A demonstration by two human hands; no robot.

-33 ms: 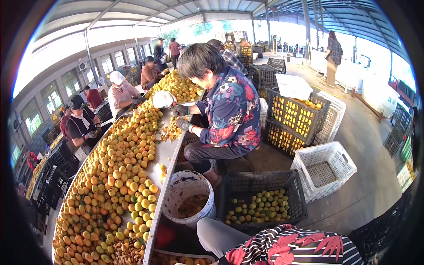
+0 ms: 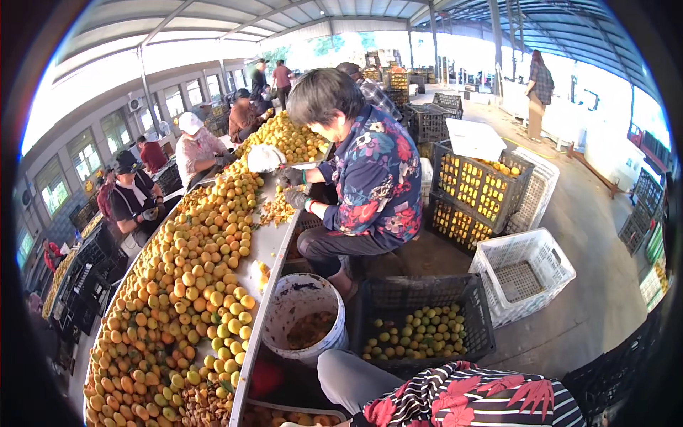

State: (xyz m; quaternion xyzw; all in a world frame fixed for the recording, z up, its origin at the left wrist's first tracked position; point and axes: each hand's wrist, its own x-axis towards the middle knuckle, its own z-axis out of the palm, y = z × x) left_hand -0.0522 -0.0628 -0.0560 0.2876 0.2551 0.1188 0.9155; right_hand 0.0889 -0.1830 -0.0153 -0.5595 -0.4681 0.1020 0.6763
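Observation:
At the lower edge lies my sleeve (image 2: 491, 395), striped black and white with red flowers, above my grey-trousered knee (image 2: 352, 381). Both of my hands are out of the picture; only a pale sliver near the bottom edge shows, too small to make out. Left of me, a long metal-edged table (image 2: 265, 285) bears a heap of yellow-orange apricots (image 2: 192, 285). Torn, brownish fruit pieces (image 2: 206, 404) lie at its near end. Below the edge, closest to my sleeve, is a container of fruit (image 2: 288, 416). A white bucket (image 2: 341, 338) with pulpy scraps stands beside my knee.
A black crate (image 2: 480, 313) holds greenish fruit, with a white crate (image 2: 544, 263) behind it. Full black crates (image 2: 477, 185) are stacked farther back. A co-worker (image 2: 377, 171) in a flowered shirt sits ahead, gloved hands over the table. Other people (image 2: 199, 146) work across it.
The view has shifted very slightly. A far co-worker in dark clothes beyond the table has straightened a little. The fruit, bucket and crates stay where they were.

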